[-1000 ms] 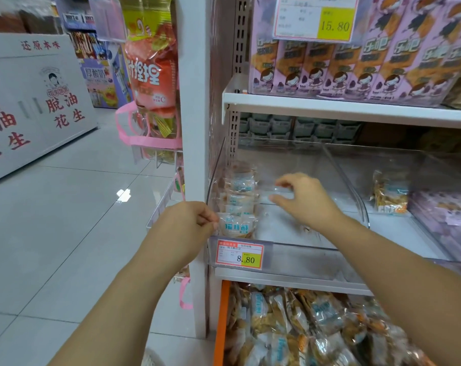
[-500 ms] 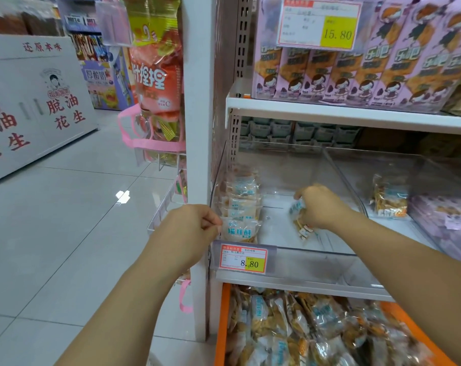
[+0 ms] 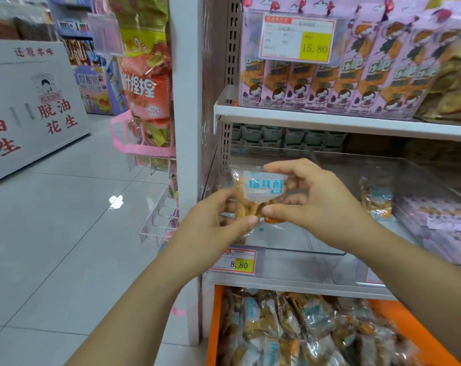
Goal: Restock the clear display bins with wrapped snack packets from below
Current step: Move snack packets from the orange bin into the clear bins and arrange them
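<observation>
Head view: right hand (image 3: 319,202) has lifted a packet (image 3: 263,187) off the bin (image 3: 303,250) floor, left hand (image 3: 216,223) joins, both pinching it before the bin, likely squaring it for stacking.

You face a white shelf post (image 3: 187,154). Left of it hang an orange snack bag (image 3: 147,96) and a pink basket (image 3: 150,152); further left stands a white cabinet (image 3: 26,101). Right of it sit pink boxes (image 3: 356,83).

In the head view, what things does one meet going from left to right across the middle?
From the left: white cabinet → pink basket → left hand → snack packet → right hand → lone packet.
</observation>
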Demonstrator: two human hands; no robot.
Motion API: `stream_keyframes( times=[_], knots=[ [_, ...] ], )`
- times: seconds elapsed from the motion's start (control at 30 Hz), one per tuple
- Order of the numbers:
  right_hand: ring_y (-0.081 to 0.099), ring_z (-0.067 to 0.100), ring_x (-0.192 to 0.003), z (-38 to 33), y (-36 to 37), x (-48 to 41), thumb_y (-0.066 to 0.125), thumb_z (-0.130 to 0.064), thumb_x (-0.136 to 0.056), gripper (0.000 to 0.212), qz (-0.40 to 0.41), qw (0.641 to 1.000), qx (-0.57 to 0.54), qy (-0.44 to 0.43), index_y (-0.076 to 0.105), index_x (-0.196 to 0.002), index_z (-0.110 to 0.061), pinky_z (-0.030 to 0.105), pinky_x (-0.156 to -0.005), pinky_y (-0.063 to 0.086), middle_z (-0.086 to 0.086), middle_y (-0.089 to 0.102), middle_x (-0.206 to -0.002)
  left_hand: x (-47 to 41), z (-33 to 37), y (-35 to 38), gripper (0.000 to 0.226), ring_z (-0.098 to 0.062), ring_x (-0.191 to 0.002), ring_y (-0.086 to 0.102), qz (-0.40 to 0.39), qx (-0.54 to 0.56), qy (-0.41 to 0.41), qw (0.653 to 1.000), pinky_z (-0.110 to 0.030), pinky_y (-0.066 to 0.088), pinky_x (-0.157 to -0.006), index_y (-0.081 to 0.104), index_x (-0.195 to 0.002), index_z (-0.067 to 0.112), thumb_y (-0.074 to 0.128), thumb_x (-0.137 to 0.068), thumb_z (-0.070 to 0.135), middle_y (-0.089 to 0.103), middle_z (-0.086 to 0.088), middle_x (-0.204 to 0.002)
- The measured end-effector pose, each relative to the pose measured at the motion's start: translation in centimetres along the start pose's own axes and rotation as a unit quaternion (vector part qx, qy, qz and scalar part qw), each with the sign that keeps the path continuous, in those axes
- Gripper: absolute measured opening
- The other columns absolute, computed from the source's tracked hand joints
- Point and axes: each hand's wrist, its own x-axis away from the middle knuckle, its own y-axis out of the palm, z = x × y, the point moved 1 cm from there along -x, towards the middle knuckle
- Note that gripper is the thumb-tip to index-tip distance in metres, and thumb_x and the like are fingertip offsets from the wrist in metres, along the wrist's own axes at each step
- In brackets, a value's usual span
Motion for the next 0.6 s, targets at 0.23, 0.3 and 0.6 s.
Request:
stream_keyframes(
  times=[0.23,0.3,0.6],
  knots=[
    [0.066,-0.003,-0.079,0.0,-0.9,-1.1,0.076,-0.012,-0.075,0.028,-0.074,0.996,0.031,0.025,0.066,-0.100,-0.018,0.014,-0.072,0.053,-0.008,0.070,-0.096,-0.2,0.0,-1.1,0.041,-0.010,-0.089,0.066,0.009,-0.021,0.006,1.000,-0.021,0.053,-0.084,0.060,-0.114,0.032,0.073,-0.081,0.012,0.069,0.005,-0.100],
    [0.067,-0.001,-0.077,0.7,-1.1,-1.4,0.077,-0.013,-0.075,0.025,-0.053,0.995,0.076,0.035,0.067,-0.098,-0.017,0.015,-0.071,0.055,-0.009,0.070,-0.092,-0.1,-0.3,-1.8,0.038,0.000,-0.082,0.063,0.043,-0.061,-0.004,0.997,-0.007,0.048,-0.075,0.059,-0.115,0.030,0.070,-0.084,0.010,0.068,0.007,-0.097],
    [0.062,0.003,-0.069,3.5,5.1,-1.2,0.076,-0.021,-0.078,0.022,-0.105,0.970,0.210,0.070,0.055,-0.082,-0.028,0.019,-0.059,0.047,-0.010,0.062,-0.089,0.1,-2.7,-3.6,0.011,0.004,-0.074,0.052,0.022,-0.251,-0.125,0.960,-0.002,0.033,-0.058,0.063,-0.097,0.027,0.061,-0.090,0.019,0.060,0.015,-0.086]
  ],
)
